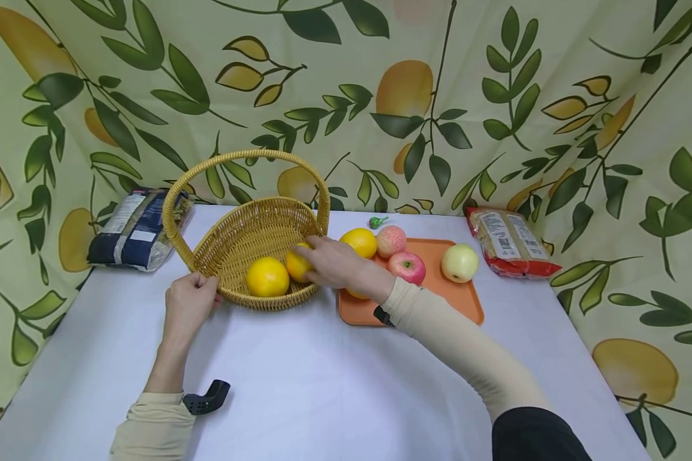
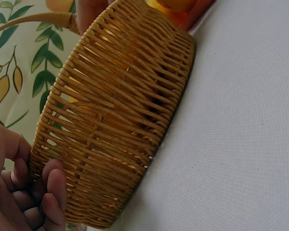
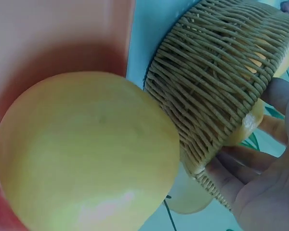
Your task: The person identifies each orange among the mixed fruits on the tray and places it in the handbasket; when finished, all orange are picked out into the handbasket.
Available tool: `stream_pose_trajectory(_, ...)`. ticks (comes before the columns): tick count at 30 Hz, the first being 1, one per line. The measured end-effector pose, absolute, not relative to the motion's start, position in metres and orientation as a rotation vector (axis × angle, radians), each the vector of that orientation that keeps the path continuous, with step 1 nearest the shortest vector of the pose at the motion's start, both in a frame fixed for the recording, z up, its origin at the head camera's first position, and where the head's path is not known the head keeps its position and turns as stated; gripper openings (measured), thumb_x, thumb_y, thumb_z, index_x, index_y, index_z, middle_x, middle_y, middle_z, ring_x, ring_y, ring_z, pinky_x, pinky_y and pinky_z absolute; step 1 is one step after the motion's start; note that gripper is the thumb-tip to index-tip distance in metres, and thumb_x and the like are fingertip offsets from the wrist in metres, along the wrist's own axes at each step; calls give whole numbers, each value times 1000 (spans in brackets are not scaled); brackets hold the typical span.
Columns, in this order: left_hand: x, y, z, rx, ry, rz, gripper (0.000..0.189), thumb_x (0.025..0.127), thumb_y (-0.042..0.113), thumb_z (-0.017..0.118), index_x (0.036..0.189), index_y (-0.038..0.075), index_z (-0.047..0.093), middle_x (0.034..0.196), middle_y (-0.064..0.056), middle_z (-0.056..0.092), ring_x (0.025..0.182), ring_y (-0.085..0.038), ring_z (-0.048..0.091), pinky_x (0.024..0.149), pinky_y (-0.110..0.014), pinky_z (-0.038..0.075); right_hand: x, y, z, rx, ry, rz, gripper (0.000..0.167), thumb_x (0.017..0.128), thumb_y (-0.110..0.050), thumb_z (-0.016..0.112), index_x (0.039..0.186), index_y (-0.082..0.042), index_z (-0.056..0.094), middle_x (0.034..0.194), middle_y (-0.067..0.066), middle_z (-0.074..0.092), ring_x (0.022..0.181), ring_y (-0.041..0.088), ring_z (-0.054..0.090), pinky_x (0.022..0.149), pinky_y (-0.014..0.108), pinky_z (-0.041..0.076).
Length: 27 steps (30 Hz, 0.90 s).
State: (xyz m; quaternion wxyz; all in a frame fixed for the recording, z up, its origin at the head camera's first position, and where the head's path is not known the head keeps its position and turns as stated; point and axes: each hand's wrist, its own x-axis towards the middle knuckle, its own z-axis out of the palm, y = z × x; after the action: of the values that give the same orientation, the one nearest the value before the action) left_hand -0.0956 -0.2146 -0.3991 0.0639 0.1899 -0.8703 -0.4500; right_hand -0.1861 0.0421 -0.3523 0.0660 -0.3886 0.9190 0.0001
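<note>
A wicker basket (image 1: 248, 234) with a tall arched handle stands on the white table. My left hand (image 1: 189, 301) pinches the basket's rim at its near left side; in the left wrist view, thumb and curled fingers meet at the woven edge. Over the right side of the basket, my right hand (image 1: 337, 264) holds a yellow-orange orange (image 1: 296, 262) inside the rim. The right wrist view shows its thumb and fingers around that orange (image 3: 248, 127), partly hidden by the wicker wall. Another orange (image 1: 268, 277) lies beside it in the basket.
Right of the basket, an orange tray (image 1: 432, 307) bears a yellow fruit (image 1: 359, 243), a pink fruit (image 1: 391, 241), a red apple (image 1: 406, 267) and a pale green fruit (image 1: 460, 263); another yellow fruit is mostly hidden under my forearm. Packaged bags (image 1: 141, 230) (image 1: 513, 243) flank them.
</note>
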Motion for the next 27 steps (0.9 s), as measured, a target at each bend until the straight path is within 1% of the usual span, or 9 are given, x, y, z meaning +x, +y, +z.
stream_pose_trajectory(5, -95, -215, -398, 578, -2633, -1349, 31, 93, 20, 48, 67, 5, 54, 66, -12, 71, 58, -20, 67, 48, -27, 40, -190, 55, -345, -1199, 2836, -125, 50, 96, -31, 58, 143, -17, 48, 140, 13, 53, 117, 27, 61, 93, 40, 52)
stream_pose_trajectory(8, -95, -216, -397, 575, -2630, -1340, 31, 92, 20, 48, 67, 4, 55, 64, -11, 71, 57, -20, 67, 48, -27, 40, -195, 67, -340, -1195, 2936, -225, 42, 96, -27, 57, 135, -12, 56, 130, 11, 60, 106, 26, 65, 85, 39, 55)
stream_pose_trajectory(11, -96, -216, -397, 572, -2629, -1337, 30, 92, 20, 48, 67, 5, 55, 63, -9, 70, 56, -19, 66, 48, -27, 40, -202, 81, -336, -1166, 3055, -285, 35, 96, -25, 57, 127, -10, 62, 121, 10, 64, 99, 25, 66, 80, 39, 56)
stream_pose_trajectory(14, -96, -216, -397, 577, -2633, -1338, 30, 92, 20, 48, 67, 5, 55, 62, -8, 70, 56, -19, 66, 48, -27, 40, -208, 94, -335, -1095, 3121, -304, 33, 95, -25, 57, 124, -11, 64, 120, 8, 65, 96, 25, 66, 78, 38, 56)
stream_pose_trajectory(16, -96, -216, -398, 580, -2636, -1337, 30, 92, 20, 48, 67, 5, 54, 61, -7, 69, 57, -19, 66, 48, -27, 40, -213, 101, -334, -1032, 3134, -297, 32, 95, -26, 57, 123, -12, 64, 121, 8, 65, 97, 25, 66, 79, 39, 55)
stream_pose_trajectory(19, -96, -216, -398, 586, -2639, -1334, 30, 92, 20, 48, 67, 5, 54, 61, -6, 69, 57, -19, 66, 48, -27, 40, -218, 110, -334, -944, 3116, -251, 35, 94, -28, 59, 126, -14, 63, 126, 8, 62, 102, 28, 64, 85, 42, 54)
stream_pose_trajectory(23, -96, -215, -398, 586, -2634, -1346, 30, 92, 20, 48, 67, 5, 54, 62, -8, 69, 56, -18, 65, 47, -27, 40, -224, 117, -336, -875, 3056, -152, 42, 93, -30, 60, 132, -15, 58, 133, 12, 57, 113, 32, 60, 95, 47, 50)
stream_pose_trajectory(27, -95, -214, -397, 584, -2632, -1355, 31, 92, 19, 48, 66, 4, 54, 61, -8, 69, 55, -17, 64, 47, -27, 40, -228, 122, -339, -851, 2966, -49, 48, 93, -28, 59, 139, -16, 52, 145, 17, 48, 126, 38, 54, 103, 51, 45)
